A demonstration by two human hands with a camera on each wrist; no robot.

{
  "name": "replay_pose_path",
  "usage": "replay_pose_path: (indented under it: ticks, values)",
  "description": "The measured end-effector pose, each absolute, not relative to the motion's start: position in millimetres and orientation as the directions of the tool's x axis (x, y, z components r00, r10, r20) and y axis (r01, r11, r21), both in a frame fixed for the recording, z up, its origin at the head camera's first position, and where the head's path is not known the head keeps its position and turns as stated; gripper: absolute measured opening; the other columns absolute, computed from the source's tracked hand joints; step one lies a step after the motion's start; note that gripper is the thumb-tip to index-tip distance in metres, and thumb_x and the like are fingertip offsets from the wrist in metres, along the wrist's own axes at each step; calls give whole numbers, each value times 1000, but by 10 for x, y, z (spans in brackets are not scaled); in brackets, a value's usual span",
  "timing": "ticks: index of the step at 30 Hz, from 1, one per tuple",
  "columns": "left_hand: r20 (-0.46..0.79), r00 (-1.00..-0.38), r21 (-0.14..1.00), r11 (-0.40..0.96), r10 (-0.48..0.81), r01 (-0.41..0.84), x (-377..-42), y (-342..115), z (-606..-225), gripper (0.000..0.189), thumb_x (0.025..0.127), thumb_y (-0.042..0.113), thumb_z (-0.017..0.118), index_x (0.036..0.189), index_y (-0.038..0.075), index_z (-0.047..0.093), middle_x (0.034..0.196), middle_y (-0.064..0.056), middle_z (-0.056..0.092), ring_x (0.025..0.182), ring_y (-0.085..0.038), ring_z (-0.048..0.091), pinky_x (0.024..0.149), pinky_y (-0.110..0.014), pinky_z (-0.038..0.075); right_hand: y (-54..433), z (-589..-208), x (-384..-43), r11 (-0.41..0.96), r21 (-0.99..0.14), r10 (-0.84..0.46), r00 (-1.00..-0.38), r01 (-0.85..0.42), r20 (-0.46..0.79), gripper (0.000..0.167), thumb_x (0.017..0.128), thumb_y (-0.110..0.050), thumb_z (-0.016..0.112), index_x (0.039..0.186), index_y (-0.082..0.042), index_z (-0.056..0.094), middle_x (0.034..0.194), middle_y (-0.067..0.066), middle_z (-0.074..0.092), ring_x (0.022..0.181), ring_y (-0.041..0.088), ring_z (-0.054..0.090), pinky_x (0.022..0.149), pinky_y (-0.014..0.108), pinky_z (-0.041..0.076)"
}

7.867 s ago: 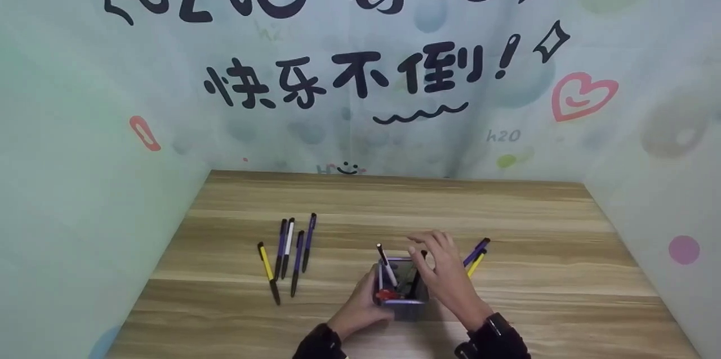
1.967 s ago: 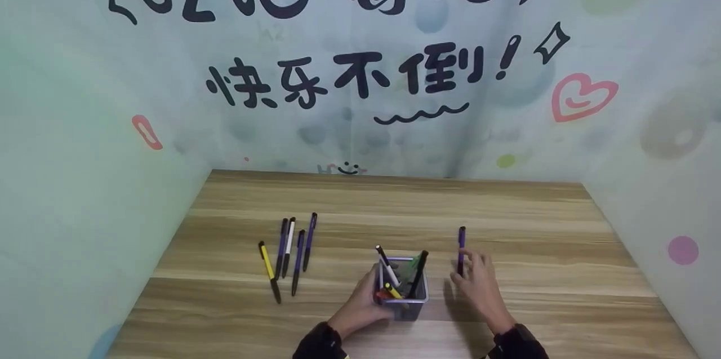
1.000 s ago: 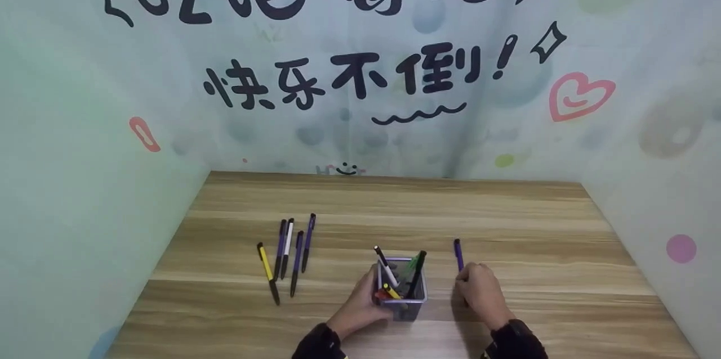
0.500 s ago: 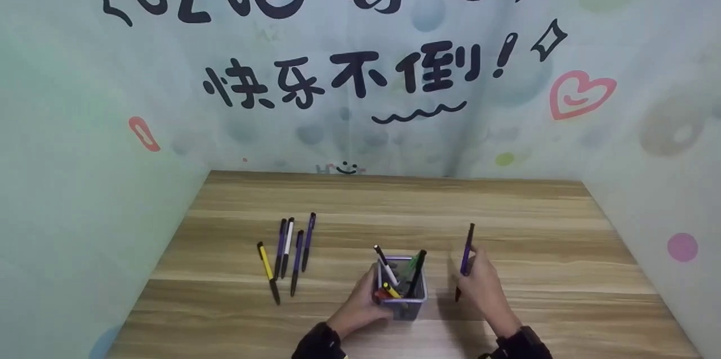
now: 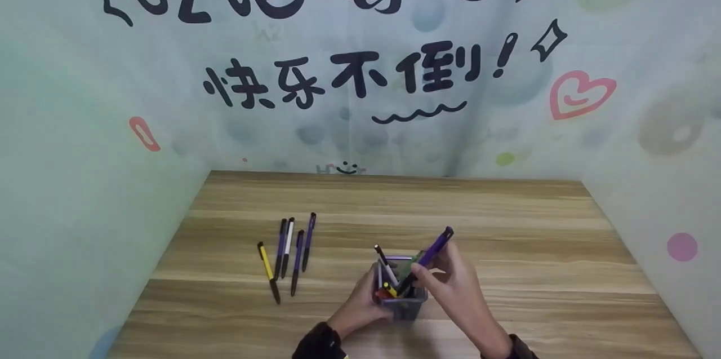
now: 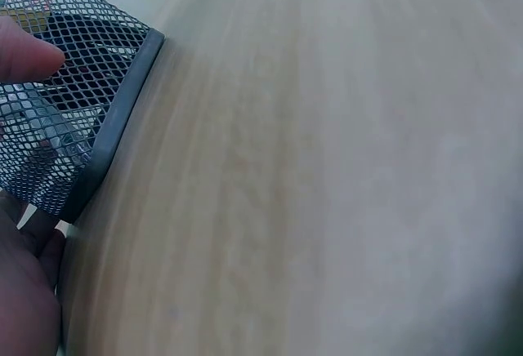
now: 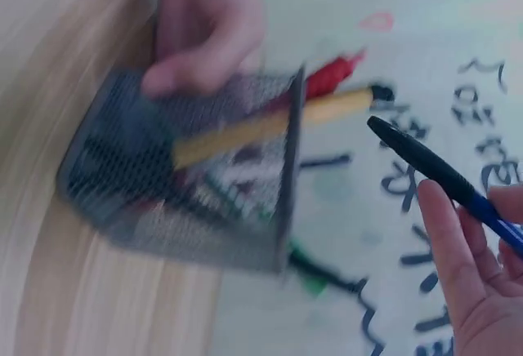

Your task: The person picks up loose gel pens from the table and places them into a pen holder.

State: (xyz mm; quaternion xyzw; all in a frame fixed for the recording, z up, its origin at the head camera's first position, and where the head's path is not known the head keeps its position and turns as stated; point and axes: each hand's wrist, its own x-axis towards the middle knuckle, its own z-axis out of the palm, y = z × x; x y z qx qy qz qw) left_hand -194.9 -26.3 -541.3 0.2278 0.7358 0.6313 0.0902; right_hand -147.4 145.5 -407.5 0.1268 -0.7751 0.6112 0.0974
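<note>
A square mesh pen holder (image 5: 406,309) stands on the table, and my left hand (image 5: 358,304) grips it around its left side. Inside it lean a white pen (image 5: 388,270), a yellow pen (image 7: 245,131), a red item (image 7: 331,77) and a black pen (image 7: 323,273) beside something green. My right hand (image 5: 459,286) pinches a purple-blue pen (image 5: 436,247) over the holder's right rim. Its dark tip points down and left toward the opening. In the right wrist view, that tip is apart from the holder. My left thumb (image 6: 29,52) presses the mesh wall.
Left of the holder, several pens lie on the wooden table (image 5: 507,212): a yellow pen (image 5: 267,269), a white pen (image 5: 288,243) and purple pens (image 5: 309,243). A printed cloth (image 5: 349,139) hangs behind the table, and pale walls rise at both sides.
My right hand has picked up the purple-blue pen from the table's right side and carried it left to the holder. A yellow pen has entered the holder since the oldest frame. My left hand stays put.
</note>
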Motion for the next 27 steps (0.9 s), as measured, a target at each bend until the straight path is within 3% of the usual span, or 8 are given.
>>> replay_pose_path:
  ticks: [6, 13, 20, 23, 27]
  values:
    - [145, -882, 968, 119, 449, 219, -1948, -266, -5419, 80, 58, 3, 74, 129, 19, 40, 129, -7, 50, 121, -24, 45, 107, -51, 28, 1353, -4113, -1430, 354, -786, -134, -860, -506, 493, 27, 82, -5, 67, 102, 5, 51, 94, 16, 64, 83, 14, 67, 67, 24, 56]
    - [117, -885, 971, 135, 450, 197, -1946, -286, -5417, 82, 59, 3, 73, 131, 21, 38, 128, -7, 49, 119, -23, 46, 106, -50, 31, 1338, -4177, -1473, 414, -731, -145, -832, -542, 535, 21, 83, -6, 66, 99, -1, 55, 93, 11, 63, 80, 15, 65, 64, 22, 56]
    - [161, -868, 966, 106, 470, 236, -1979, -275, -5443, 83, 61, 6, 77, 133, 20, 38, 125, -3, 52, 115, -16, 49, 104, -34, 34, 1340, -4312, -1553, 446, -649, -217, -778, -616, 590, 19, 80, 1, 67, 94, -5, 56, 89, 2, 64, 79, 13, 64, 63, 19, 55]
    - [160, -869, 970, 89, 468, 226, -1982, -270, -5445, 85, 61, 5, 76, 135, 21, 37, 128, -2, 52, 118, -16, 48, 106, -36, 32, 1348, -4364, -1586, 497, -599, -228, -761, -628, 608, 22, 77, 4, 69, 93, -6, 56, 87, 0, 63, 76, 10, 61, 61, 19, 53]
    - [151, -874, 972, 90, 462, 216, -1979, -264, -5440, 82, 59, 3, 74, 132, 21, 40, 126, -1, 52, 117, -17, 48, 105, -39, 32, 1375, -4406, -1615, 566, -579, -225, -785, -588, 577, 23, 76, 1, 71, 91, -9, 56, 81, -5, 60, 69, 3, 55, 56, 18, 49]
